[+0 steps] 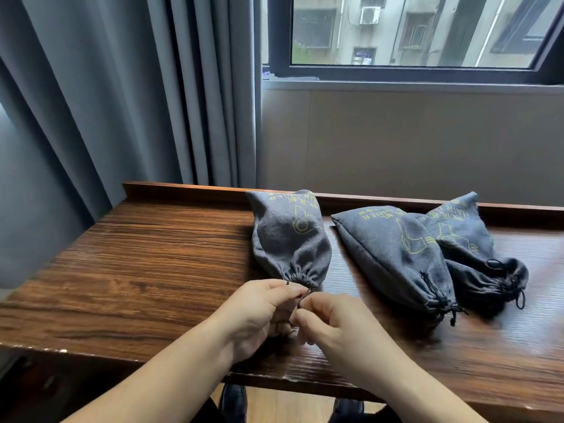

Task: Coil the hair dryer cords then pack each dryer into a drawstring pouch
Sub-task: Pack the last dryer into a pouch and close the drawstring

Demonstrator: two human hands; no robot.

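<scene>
Looks like we're at the tail end of this one — the closing-up step on the third pouch (290,239). It's lying on the wooden table (137,270), left of the other two, and its mouth is already gathered into tight puckers right at the fingertips. Both hands are working the drawstring (300,296) just in front of that mouth: the left hand (262,309) is pinching the cord between thumb and forefinger, and the right hand (329,319) is curled in close and seems to be pinching the other end, though the cord is so thin I can't quite tell where it's sitting in those fingers.

My guess for the next move: pull the two ends apart to snug the neck fully, or tie them off. That's calling for a small, steady tug and not a yank, since the bag is just resting on the wood and would slide toward the person.

Orientation-wise, the pouch's long axis is running away from the person, cinched mouth pointing back at them, closed bottom leaning toward the table's raised back lip.

The middle pouch (393,257) and the right pouch (470,248) are lying the same general way, mouths already drawn shut — the right one tucked partly behind the middle one.
</scene>
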